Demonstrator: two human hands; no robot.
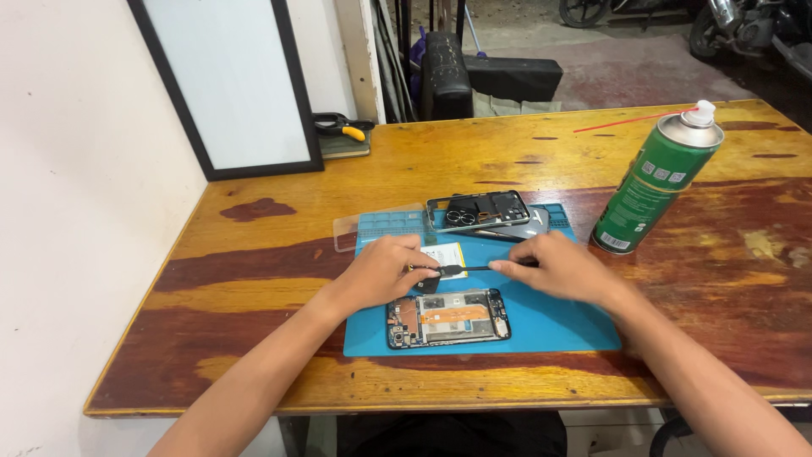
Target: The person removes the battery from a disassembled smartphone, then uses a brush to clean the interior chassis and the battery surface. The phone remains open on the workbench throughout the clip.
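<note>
An opened phone body (448,317) lies on a blue work mat (558,326), its inner boards and an orange flex strip showing. Just above it my left hand (381,272) pinches a small dark part beside a white and yellow battery (450,254). My right hand (558,267) grips a thin black tool (469,269) whose tip reaches the part in my left fingers. A dark phone back frame (478,211) with two camera rings rests at the mat's far edge.
A green spray can (651,184) with a red straw stands to the right on the wooden table (254,279). A clear phone case (372,227) lies at the mat's far left. A framed board (228,85) leans on the wall; pliers (338,129) lie at the back.
</note>
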